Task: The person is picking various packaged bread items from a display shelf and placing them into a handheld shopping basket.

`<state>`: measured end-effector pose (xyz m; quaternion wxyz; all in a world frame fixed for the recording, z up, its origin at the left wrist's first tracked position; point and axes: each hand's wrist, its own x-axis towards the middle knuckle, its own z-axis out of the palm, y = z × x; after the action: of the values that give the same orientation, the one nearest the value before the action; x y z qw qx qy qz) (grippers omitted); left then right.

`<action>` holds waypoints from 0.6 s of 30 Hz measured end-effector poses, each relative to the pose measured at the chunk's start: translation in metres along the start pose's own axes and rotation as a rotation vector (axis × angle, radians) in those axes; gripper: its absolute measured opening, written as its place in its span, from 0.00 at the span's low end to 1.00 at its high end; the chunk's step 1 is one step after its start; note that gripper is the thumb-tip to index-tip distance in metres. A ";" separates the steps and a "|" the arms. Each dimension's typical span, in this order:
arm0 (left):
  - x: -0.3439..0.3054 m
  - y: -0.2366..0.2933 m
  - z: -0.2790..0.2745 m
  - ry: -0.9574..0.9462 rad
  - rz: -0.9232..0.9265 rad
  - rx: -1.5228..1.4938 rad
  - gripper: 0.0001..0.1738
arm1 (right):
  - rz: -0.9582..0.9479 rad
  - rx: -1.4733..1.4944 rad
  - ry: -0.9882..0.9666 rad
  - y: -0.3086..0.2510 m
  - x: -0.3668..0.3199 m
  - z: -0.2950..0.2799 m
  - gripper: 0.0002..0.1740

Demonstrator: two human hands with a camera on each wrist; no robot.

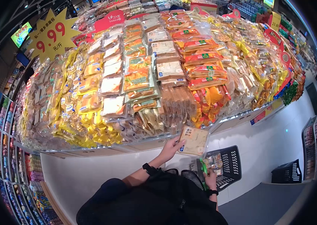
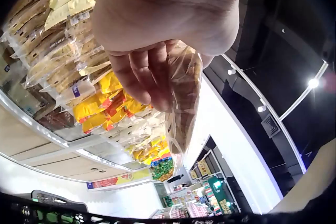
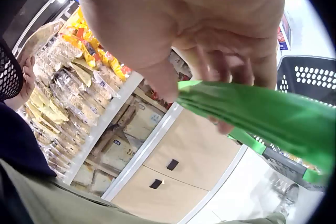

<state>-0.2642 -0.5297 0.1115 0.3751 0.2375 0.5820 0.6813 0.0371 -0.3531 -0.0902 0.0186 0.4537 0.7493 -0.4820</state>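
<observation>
My left hand [image 1: 170,149] grips a clear-wrapped packet of bread [image 1: 194,140] by its left edge, just in front of the bread display. In the left wrist view the packet [image 2: 182,98] is seen edge-on, between the thumb, mostly hidden, and the curled fingers [image 2: 139,77]. Lower right in the head view, my right hand [image 1: 211,180] holds the green handle [image 1: 203,167] of a dark shopping basket [image 1: 234,159]. Several clear packets [image 1: 214,161] lie inside it. The right wrist view shows the fingers wrapped around that green handle [image 3: 262,113].
A long sloped display holds rows of wrapped bread, including white packets [image 1: 111,105] and orange ones [image 1: 205,71]. A yellow price sign [image 1: 49,35] stands at its left. Another dark basket [image 1: 286,172] sits on the floor at right. Shelves [image 1: 14,176] line the left side.
</observation>
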 end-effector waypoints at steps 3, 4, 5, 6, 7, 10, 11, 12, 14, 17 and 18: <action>-0.008 0.012 -0.039 -0.087 -0.046 0.045 0.20 | -0.383 -0.330 0.361 -0.021 -0.026 0.028 0.26; -0.010 0.013 -0.052 -0.076 -0.009 0.000 0.20 | -0.368 -0.339 0.377 -0.031 -0.027 0.034 0.26; -0.012 0.014 -0.064 -0.070 0.023 -0.047 0.19 | -0.217 -0.333 0.295 -0.039 -0.030 0.038 0.26; -0.013 0.015 -0.073 -0.097 0.017 -0.059 0.19 | -0.065 -0.320 0.213 -0.046 -0.036 0.043 0.27; -0.015 0.018 -0.081 -0.075 0.033 -0.088 0.19 | -0.081 -0.323 0.251 -0.049 -0.038 0.047 0.26; -0.016 0.022 -0.105 -0.057 0.018 -0.162 0.18 | -0.004 -0.291 0.242 -0.058 -0.047 0.063 0.24; -0.016 0.021 -0.111 -0.072 0.000 -0.178 0.18 | 0.036 -0.273 0.233 -0.063 -0.051 0.069 0.24; -0.015 0.018 -0.117 -0.087 -0.018 -0.194 0.18 | 0.118 -0.268 0.206 -0.079 -0.055 0.071 0.25; -0.013 0.015 -0.124 -0.137 -0.074 -0.144 0.20 | 0.182 -0.187 0.184 -0.115 -0.061 0.066 0.28; -0.020 0.038 -0.115 -0.111 -0.012 -0.188 0.20 | -0.067 -0.130 0.171 -0.145 -0.052 0.050 0.22; -0.018 0.041 -0.113 -0.117 -0.027 -0.192 0.20 | -0.091 -0.003 0.105 -0.195 -0.060 0.035 0.23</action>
<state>-0.3483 -0.6151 0.1297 0.4388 0.2320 0.4944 0.7136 -0.0780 -0.4431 0.0570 -0.0418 0.4438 0.7698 -0.4568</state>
